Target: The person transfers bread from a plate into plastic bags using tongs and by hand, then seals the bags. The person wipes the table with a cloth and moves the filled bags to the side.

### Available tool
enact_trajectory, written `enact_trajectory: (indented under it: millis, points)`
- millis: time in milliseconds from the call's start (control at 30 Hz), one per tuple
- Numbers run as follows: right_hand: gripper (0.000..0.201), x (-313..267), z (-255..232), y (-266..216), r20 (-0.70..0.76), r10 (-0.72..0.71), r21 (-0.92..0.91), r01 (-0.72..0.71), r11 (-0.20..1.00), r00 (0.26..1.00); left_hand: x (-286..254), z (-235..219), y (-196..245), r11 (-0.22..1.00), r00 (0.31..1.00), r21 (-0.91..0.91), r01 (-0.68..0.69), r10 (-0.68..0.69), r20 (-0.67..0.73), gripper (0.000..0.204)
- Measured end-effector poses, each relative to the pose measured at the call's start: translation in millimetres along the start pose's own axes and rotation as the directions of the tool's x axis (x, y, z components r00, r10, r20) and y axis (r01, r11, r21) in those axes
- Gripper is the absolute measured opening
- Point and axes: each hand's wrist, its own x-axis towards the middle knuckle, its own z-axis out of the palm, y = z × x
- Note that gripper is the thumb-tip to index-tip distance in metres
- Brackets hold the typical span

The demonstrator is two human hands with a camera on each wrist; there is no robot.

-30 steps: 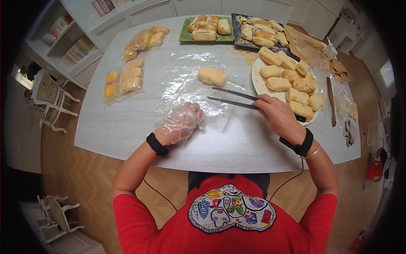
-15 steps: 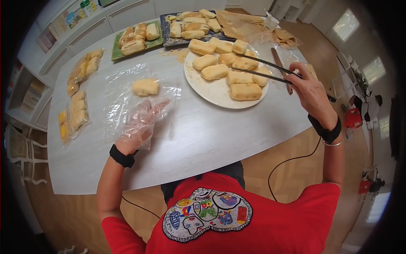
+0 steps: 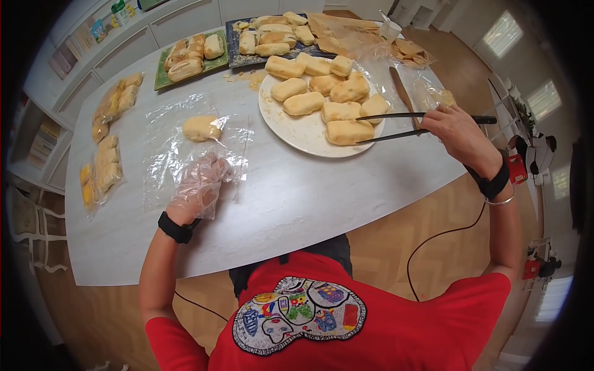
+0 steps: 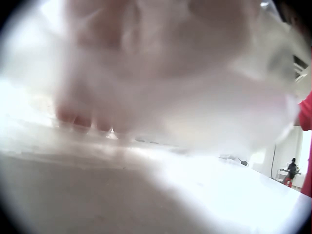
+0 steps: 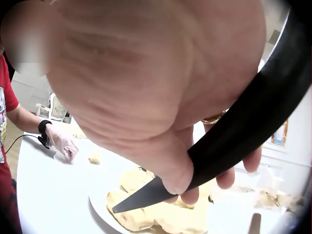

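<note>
My right hand (image 3: 461, 136) holds black tongs (image 3: 396, 115) with finger and thumb, beyond the right side of a white plate (image 3: 278, 127) of bread rolls. The tong arms stand apart, their tips on either side of the nearest roll (image 3: 349, 132); whether they touch it I cannot tell. In the right wrist view a thumb lies against the tongs (image 5: 243, 122). My left hand (image 3: 199, 185), in a clear plastic glove, rests on a clear plastic bag (image 3: 162, 151), just below a single roll (image 3: 202, 128). Its fingers look loosely bent; the left wrist view is blurred.
Bagged rolls (image 3: 108, 162) lie at the left. Behind stand a green plate (image 3: 162, 77) and a dark tray (image 3: 234, 44), both bearing rolls. Brown paper (image 3: 331, 31), a white cup (image 3: 390, 29) and a brown wooden utensil (image 3: 401, 86) lie around the plate's far right.
The head view has swung right since the first frame. The tongs have moved from beside the single roll, over the plate's far rolls, to its nearest roll. My left hand stays by the single roll.
</note>
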Motion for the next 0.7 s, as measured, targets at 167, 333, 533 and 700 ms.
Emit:
enact_trajectory:
  millis: [167,333,533,700]
  points:
    - [0.008,38,-13,-1,0.083,-0.114,-0.109,0.123,0.986,0.99,4,-14,9,0.988,0.991,-0.114,0.104,-0.093,0.1,0.008]
    - [0.004,70,-15,-4,0.122,-0.238,-0.212,0.26,0.942,0.963,6,-15,14,0.99,0.995,-0.108,0.093,-0.088,0.052,0.004]
    - [0.005,78,-20,-12,0.143,-0.227,-0.15,0.247,0.957,0.963,7,-17,13,0.987,0.99,-0.107,0.123,-0.114,0.086,0.007]
    - [0.004,68,-14,-10,0.089,-0.192,-0.042,0.196,0.98,0.977,7,-14,11,0.98,0.988,-0.139,0.143,-0.132,0.083,0.006]
